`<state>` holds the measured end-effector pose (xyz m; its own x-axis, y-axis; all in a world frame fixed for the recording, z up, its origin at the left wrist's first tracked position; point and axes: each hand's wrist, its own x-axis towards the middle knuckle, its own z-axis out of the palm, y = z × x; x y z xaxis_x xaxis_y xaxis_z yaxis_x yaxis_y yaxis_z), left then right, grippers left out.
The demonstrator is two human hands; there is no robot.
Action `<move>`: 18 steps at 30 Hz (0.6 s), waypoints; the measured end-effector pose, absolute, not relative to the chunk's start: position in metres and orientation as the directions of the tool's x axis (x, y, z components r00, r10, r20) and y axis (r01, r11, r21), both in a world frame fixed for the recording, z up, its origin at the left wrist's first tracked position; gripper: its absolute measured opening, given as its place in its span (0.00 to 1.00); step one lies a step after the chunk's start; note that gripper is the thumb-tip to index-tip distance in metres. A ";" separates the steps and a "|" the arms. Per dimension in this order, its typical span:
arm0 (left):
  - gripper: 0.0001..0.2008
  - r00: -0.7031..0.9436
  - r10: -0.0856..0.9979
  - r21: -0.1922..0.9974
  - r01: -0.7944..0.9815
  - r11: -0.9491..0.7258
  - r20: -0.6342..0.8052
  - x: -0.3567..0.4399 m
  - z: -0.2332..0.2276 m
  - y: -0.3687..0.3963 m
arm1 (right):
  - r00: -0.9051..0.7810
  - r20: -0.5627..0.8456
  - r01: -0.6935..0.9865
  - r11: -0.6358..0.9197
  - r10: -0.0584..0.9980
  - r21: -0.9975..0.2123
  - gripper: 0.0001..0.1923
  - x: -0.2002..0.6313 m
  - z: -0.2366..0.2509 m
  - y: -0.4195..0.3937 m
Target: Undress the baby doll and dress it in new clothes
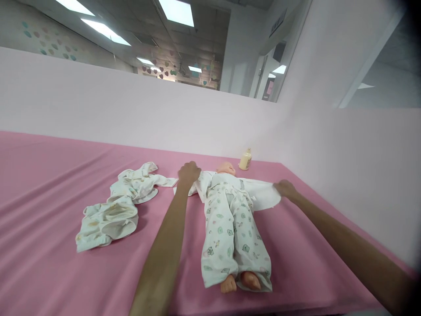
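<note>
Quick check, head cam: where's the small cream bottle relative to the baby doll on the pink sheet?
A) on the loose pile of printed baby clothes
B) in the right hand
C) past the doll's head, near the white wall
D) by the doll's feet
C: the small cream bottle stands on the pink sheet just beyond the baby doll's head, close to the white wall; both hands grip the doll's white top instead.
</note>
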<state>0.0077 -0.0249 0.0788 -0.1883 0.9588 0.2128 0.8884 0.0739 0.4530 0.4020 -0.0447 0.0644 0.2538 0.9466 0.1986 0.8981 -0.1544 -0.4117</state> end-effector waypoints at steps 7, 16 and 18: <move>0.12 -0.395 0.918 0.501 0.804 0.320 0.046 -0.034 0.046 -0.009 | 0.207 0.319 0.930 -0.084 0.925 -0.358 0.05 0.360 0.038 -0.029; 0.20 -0.071 0.997 0.617 0.786 0.042 0.022 -0.012 0.032 0.001 | -0.548 0.178 0.780 0.576 0.817 -0.245 0.16 0.207 0.070 0.000; 0.21 -0.060 0.998 0.626 0.778 0.049 -0.003 -0.011 0.029 0.002 | -0.605 0.031 0.780 0.600 0.795 -0.177 0.16 0.185 0.073 0.007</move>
<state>-0.0111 0.0025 0.0294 -0.0604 0.9982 -0.0030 0.7782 0.0489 0.6261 0.1853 0.0067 0.0732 -0.6052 0.7955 0.0305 0.7800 0.6002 -0.1773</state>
